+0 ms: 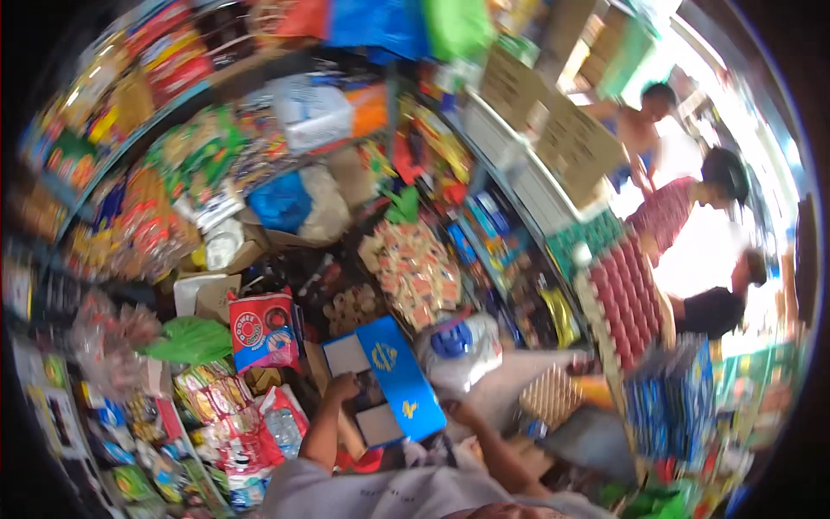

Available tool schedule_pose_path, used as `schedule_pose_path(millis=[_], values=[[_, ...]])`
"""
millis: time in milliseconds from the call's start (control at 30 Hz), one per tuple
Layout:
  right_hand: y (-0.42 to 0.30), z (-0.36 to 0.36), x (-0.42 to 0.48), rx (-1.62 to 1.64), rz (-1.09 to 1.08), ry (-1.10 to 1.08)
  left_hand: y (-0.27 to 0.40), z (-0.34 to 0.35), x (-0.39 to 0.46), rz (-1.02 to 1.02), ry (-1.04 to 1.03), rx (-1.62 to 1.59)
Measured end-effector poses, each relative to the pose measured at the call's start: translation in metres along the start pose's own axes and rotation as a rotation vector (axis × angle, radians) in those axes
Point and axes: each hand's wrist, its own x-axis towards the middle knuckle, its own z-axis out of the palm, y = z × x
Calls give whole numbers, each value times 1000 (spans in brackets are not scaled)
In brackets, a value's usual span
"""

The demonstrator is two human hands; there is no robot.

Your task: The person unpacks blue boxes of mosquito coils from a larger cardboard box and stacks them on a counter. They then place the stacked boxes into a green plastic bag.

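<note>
In front of my body is a cardboard box (408, 383), its wide blue flap with yellow print turned toward the right and its smaller plain flaps spread. My left hand (343, 387) grips the box at its left side, beside the dark opening. On the other side, my right hand (459, 412) holds the edge of the blue flap; blur hides its fingertips. What lies inside the box is too dark to make out. Just beyond the blue flap sits a white plastic bag (476, 360) with a blue item on top.
A red donut pack (262, 327) and a green plastic bag (191, 340) lie to the left. Ahead is a large bag of small packets (418, 269). Stacked egg trays (622, 301) stand at right, with several people (664, 207) beyond. Loaded shelves (175, 84) curve around.
</note>
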Motion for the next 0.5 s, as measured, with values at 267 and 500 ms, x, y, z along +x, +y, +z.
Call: schedule_pose_path(millis=[267, 500], values=[[-64, -27, -152, 70, 480, -101, 148, 43, 6, 388, -572, 323], [-89, 24, -320, 496, 787, -123, 394, 177, -108, 1355, -1021, 804]])
